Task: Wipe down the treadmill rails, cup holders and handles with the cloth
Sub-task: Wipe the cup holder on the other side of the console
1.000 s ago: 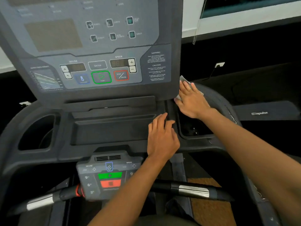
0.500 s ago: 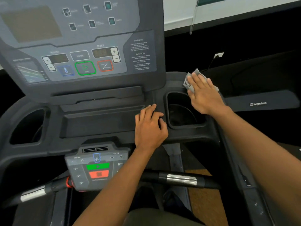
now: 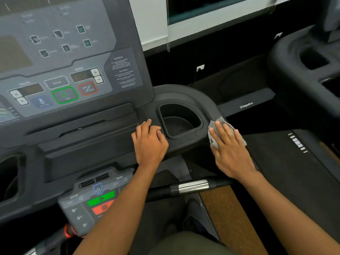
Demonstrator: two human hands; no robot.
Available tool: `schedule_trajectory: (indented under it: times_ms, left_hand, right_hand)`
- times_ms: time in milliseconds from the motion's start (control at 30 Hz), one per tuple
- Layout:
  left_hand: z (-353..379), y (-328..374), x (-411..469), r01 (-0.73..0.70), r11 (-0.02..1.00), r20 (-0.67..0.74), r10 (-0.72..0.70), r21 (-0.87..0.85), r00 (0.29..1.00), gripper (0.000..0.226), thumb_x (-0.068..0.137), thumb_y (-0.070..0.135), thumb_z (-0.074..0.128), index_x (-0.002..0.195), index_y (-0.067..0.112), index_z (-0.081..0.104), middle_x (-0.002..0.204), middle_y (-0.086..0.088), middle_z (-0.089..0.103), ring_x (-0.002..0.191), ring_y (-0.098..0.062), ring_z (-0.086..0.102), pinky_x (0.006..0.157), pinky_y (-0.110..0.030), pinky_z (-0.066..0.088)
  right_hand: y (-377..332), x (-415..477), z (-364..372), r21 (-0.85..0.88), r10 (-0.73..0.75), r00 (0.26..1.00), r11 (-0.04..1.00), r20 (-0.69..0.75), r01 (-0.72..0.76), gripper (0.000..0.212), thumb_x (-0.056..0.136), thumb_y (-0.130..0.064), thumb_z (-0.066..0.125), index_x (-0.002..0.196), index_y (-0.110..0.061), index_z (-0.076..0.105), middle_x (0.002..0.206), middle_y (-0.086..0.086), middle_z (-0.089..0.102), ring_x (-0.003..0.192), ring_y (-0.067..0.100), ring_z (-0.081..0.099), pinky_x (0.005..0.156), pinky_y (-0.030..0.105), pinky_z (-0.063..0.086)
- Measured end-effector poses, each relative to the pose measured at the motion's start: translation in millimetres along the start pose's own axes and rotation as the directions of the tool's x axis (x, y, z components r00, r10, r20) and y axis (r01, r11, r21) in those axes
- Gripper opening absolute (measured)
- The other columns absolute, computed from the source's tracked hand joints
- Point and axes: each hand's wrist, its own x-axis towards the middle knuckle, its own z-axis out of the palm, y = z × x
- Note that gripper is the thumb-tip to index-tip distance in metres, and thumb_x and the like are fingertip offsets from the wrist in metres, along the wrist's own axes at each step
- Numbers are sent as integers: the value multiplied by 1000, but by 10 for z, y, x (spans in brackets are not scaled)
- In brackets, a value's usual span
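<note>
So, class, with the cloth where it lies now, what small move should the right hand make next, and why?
Probably sweep the cloth leftward, over and into the cup holder. The right hand presses the cloth flat on the rail just right of that holder, while the left hand rests on the console at its other side.

The cup holder (image 3: 176,111) is lying open between the left hand (image 3: 150,142), resting at its left rim, and the right hand (image 3: 232,151), pressing the cloth (image 3: 213,126) on its right rim. The console (image 3: 73,61) is walling off the back-left. The handlebar (image 3: 193,187) is crossing under both forearms.
</note>
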Motion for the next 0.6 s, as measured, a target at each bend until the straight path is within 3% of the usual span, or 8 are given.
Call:
schedule_trajectory:
  times_ms: [167, 267, 367, 433, 500, 600]
  left_hand:
    - [-6, -22, -1, -15, 1000, 26, 14, 7, 1000, 31, 91, 22, 50, 104, 18, 78, 140, -7, 66, 127, -30, 55, 101, -49, 43]
    - [-25, -21, -5, -2, 1000, 40, 2, -5, 999, 33, 90, 22, 48, 103, 19, 78, 141, -5, 65, 128, -29, 54, 103, -48, 40]
    - [-30, -21, 3, 14, 1000, 53, -13, -9, 998, 35, 90, 22, 46, 104, 19, 78, 141, -4, 65, 129, -28, 53, 104, -47, 39]
    - [-30, -28, 8, 19, 1000, 59, -18, -16, 998, 37, 91, 24, 44, 105, 20, 78, 141, -3, 65, 130, -27, 53, 104, -46, 39]
    - [-27, -30, 13, 14, 1000, 62, -13, -24, 998, 40, 92, 25, 41, 106, 21, 78, 140, -2, 66, 130, -25, 52, 105, -45, 40]
    - [-21, -21, 20, 38, 997, 44, -34, -74, 998, 33, 96, 21, 44, 108, 21, 75, 133, 0, 70, 127, -24, 54, 103, -44, 40]
  right_hand:
    - [-55, -465, 11, -30, 42, 999, 999, -4, -42, 61, 105, -38, 26, 163, -20, 19, 172, 4, 5, 158, 22, 3, 126, 50, 11]
    - [-161, -358, -28, 158, 177, 984, 973, -24, -171, 55, 107, -33, 28, 160, -20, 29, 170, 3, 18, 157, 23, 12, 127, 48, 9]
    - [-387, -116, -154, 393, 307, 948, 884, -80, -253, 45, 108, -30, 35, 148, -14, 48, 154, 11, 46, 144, 33, 39, 120, 48, 28]
    - [-633, 33, -215, 552, 407, 904, 787, -129, -275, 36, 105, -30, 42, 135, -16, 57, 141, 8, 53, 130, 32, 50, 108, 44, 41]
    - [-919, 165, -163, 606, 468, 879, 727, -93, -323, 36, 101, -26, 49, 135, -16, 59, 143, 7, 49, 129, 31, 51, 101, 43, 46]
    - [-1344, 264, 9, 517, 423, 904, 790, -69, -330, 41, 98, -18, 55, 139, -14, 55, 148, 11, 43, 141, 32, 41, 95, 48, 54]
